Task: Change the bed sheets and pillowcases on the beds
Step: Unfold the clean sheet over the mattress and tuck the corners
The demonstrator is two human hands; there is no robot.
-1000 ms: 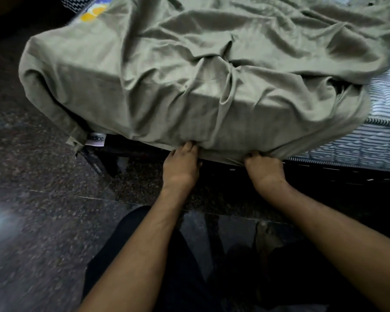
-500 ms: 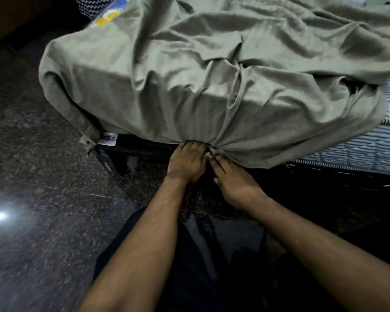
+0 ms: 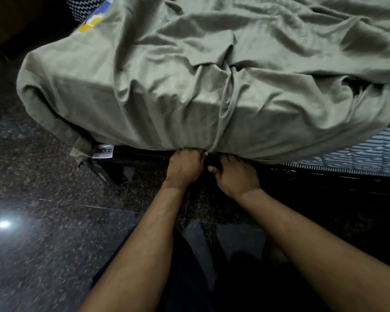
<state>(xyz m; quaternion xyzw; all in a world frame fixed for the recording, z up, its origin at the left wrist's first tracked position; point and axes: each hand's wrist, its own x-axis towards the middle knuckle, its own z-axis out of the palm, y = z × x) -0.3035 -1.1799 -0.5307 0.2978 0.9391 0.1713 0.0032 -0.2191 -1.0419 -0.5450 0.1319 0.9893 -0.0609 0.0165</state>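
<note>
- Now side by side, the person's left hand point(image 3: 185, 164) and right hand point(image 3: 235, 174) meet at the bottom hem of the crumpled olive-green cotton bed sheet point(image 3: 189, 86); a second ago they were well apart along that edge, the right one having slid in toward the left.
- Left-hand fingers are curled up under the hem, apparently gripping the cloth; the right hand's fingertips disappear beneath the fabric with the thumb free, so whether it grips or only pushes cannot be told.
- Judged from this, the sheet's foot end is being tucked under the mattress, with the tuck gathering at the middle; the corner at the white brand label point(image 3: 103, 151) looks covered, while the blue-and-white striped mattress point(image 3: 358, 152) lies bare on the right, so that side is not yet fitted.
- Below, a dark metal bed frame point(image 3: 108, 170) stands on a polished dark speckled granite floor point(image 3: 43, 210), which reflects a ceiling light; the room is dim.
</note>
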